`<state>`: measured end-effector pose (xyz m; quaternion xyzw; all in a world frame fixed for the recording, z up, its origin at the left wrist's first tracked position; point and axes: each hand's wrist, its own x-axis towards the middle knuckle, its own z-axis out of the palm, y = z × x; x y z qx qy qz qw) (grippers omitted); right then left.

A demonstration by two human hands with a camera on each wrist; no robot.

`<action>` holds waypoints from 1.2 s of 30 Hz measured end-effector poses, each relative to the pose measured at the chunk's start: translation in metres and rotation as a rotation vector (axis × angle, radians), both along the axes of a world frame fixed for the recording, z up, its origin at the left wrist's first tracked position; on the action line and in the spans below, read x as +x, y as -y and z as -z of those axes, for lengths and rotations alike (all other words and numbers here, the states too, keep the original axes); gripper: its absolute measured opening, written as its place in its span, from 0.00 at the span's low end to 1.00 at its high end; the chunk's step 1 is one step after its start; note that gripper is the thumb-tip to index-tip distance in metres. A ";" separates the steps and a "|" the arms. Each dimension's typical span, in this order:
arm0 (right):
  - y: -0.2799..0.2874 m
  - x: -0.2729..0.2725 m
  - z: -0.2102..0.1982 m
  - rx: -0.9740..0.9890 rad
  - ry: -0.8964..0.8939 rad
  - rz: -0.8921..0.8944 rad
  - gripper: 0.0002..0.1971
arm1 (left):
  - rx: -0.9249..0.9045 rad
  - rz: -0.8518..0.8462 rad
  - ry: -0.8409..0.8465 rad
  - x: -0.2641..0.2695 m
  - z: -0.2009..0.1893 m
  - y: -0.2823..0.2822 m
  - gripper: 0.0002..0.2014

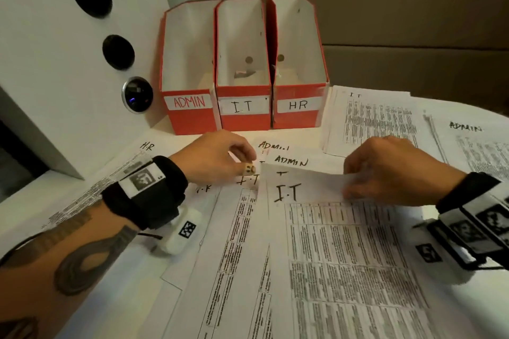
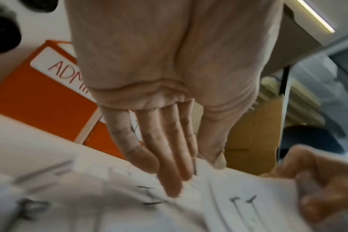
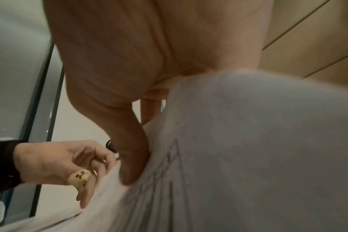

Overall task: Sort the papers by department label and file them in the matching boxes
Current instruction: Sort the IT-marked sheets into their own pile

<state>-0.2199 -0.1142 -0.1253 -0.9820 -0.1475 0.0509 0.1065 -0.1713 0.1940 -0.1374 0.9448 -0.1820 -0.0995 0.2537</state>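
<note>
Closest to the viewer, the right hand (image 1: 391, 170) pinches the top edge of a sheet marked IT (image 1: 325, 231), thumb underneath and fingers curled over, lifting that edge off the pile. Beside it the left hand (image 1: 214, 157) reaches down with relaxed, fairly straight fingers (image 2: 169, 177) touching the papers (image 1: 237, 242), gripping nothing. More sheets lettered ADMIN, HR and IT are spread over the white table (image 1: 110, 297). Behind them stand three red boxes side by side: ADMIN (image 1: 190, 115), IT (image 1: 243, 115), HR (image 1: 298, 114). Brown cardboard (image 1: 413, 22) closes off the back.
</note>
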 end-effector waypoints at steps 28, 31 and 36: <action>-0.003 0.001 0.024 0.299 0.112 -0.086 0.07 | -0.464 -0.016 -0.376 -0.027 0.003 0.000 0.20; 0.000 0.002 0.022 0.363 0.095 -0.048 0.09 | -0.411 0.007 -0.397 -0.031 0.013 -0.001 0.21; 0.004 0.013 0.013 0.681 0.007 -0.064 0.18 | -0.533 -0.060 -0.282 -0.035 0.018 0.005 0.21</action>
